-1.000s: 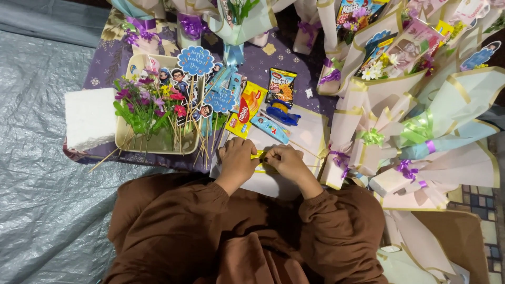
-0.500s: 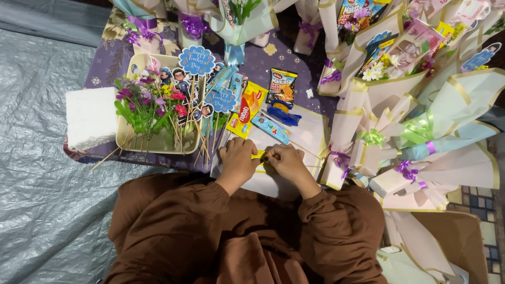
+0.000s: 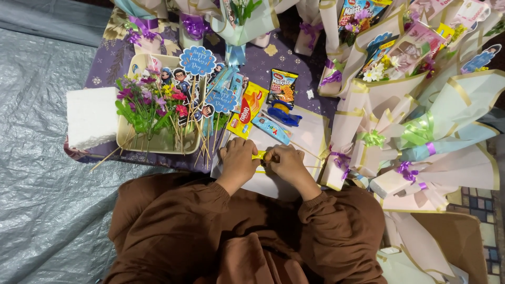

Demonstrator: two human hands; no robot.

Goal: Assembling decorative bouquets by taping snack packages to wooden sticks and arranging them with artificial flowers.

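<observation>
Pinching a small yellow packet [image 3: 259,155] between them, the left hand [image 3: 238,159] and the right hand [image 3: 286,160] sit close together at the lap edge of the low table, both clamped on the packet, which lies over a pale wrapping sheet [image 3: 310,134]. A thin wooden skewer [image 3: 304,151] runs out at 2 o'clock from the hands; whether it is already fixed to the packet is hard to tell from this height. The step in hand looks like fastening a snack to a stick, and the next move calls for a steady grip while the two are bound.

At 10 o'clock from the hands, a cream tray [image 3: 158,144] holds artificial flowers [image 3: 144,102] and paper toppers [image 3: 197,59] on sticks. At 12 o'clock lie snack packets [image 3: 248,108] and a blue tape dispenser [image 3: 284,114]. Wrapped bouquets [image 3: 421,131] crowd the 2 o'clock side.
</observation>
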